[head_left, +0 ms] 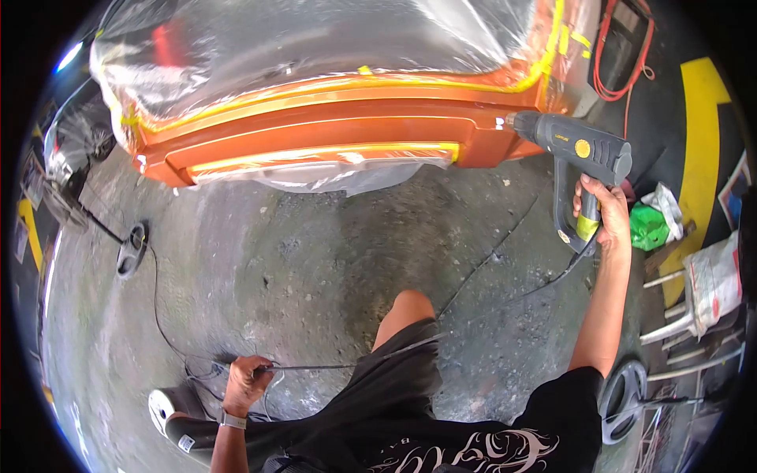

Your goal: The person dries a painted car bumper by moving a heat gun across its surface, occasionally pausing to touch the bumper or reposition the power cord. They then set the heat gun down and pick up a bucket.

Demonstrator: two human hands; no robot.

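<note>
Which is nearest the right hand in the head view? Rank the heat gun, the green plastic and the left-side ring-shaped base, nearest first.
1. Heat gun: gripped in the right hand itself.
2. Green plastic: just right of the hand.
3. Ring-shaped base: on the floor, far left.

Cut-off car, covered handle, unreadable print.
At 12 o'clock the top edge crops the car [339,118], and a hazy plastic sheet [260,51] blurs whatever lies beneath it. At 2 o'clock the right hand [605,206] covers part of the handle of the heat gun [579,146], whose small print is too fine to read; whether its nozzle touches the car cannot be told. Toward 7 o'clock the left hand [249,378] hides a stretch of cord [315,366], its forearm cropped below. At 6 o'clock the shirt [355,437] loses its lettering to the bottom edge.
</note>
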